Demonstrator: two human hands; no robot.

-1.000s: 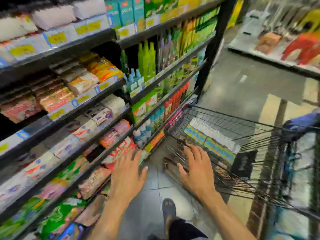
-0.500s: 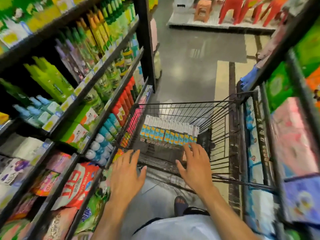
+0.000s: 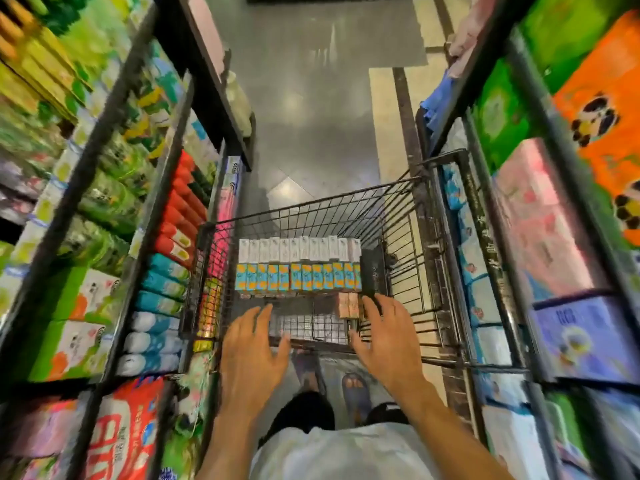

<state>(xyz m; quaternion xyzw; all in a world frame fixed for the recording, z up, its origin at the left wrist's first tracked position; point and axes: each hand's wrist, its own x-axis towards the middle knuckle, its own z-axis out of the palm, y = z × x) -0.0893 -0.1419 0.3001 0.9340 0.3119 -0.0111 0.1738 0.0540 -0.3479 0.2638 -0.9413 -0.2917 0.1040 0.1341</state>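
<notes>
Wire of thin black metal, welded into a square grid, makes up the shopping cart [image 3: 311, 202], which is seen from above in a narrow aisle, its basket between two runs of shelving and just ahead of the person. The left hand [image 3: 254, 351] and the right hand [image 3: 389, 341] are held wide over the near end of the cart, fingers straight and spread, nothing gripped. Whether the fingertips touch the wire cannot be told, and the push bar is not made out beneath them.

Inside the basket a tight row of upright rectangular cartons [image 3: 298, 268] is packed against the far wall, white at the tops and printed blue and orange lower down. A taller dark box [image 3: 370, 268] is set at the row's right end, and a small brownish box [image 3: 347, 305] lies just in front of the right fingertips. The print on all of them is too small to be read.

Grey polished floor [image 3: 311, 109] is seen beyond the cart, glossy with reflections. Black metal uprights frame the left shelving [image 3: 102, 133], where red bottles [image 3: 180, 206] are lined up; the goods above them are smeared by blur. On the right shelving [image 3: 568, 161] soft pink tissue packs [image 3: 540, 230] and an orange pack [image 3: 602, 109] are stacked, cut off by the frame edge. A white shirt [image 3: 346, 452] covers most of the legs, and one sandal [image 3: 356, 389] is glimpsed below the cart.
</notes>
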